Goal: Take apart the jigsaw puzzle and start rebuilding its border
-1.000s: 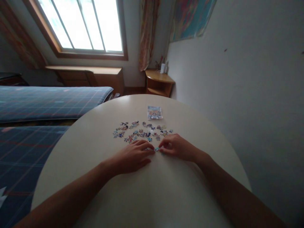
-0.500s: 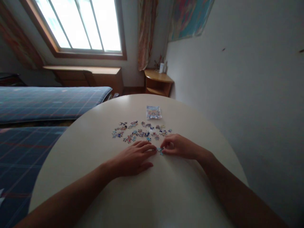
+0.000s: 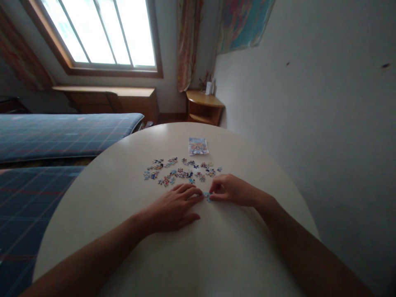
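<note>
Light blue jigsaw puzzle pieces lie on the white round table between my two hands. My left hand rests palm down with its fingers stretched out, the fingertips touching the left edge of these pieces. From the right, my right hand has thumb and forefinger closed at the right edge of the pieces, apparently pinching one; its fingers partly hide it. Just beyond my hands, many loose puzzle pieces in mixed colours are spread on the tabletop.
A small printed picture sheet lies behind the loose pieces. To the left stand beds with blue plaid covers. A wooden corner shelf is beyond the table, and a white wall runs along the right.
The whole view has shifted slightly, so the table's things appear a little further left. My hands stay at the blue pieces with hardly any movement.
</note>
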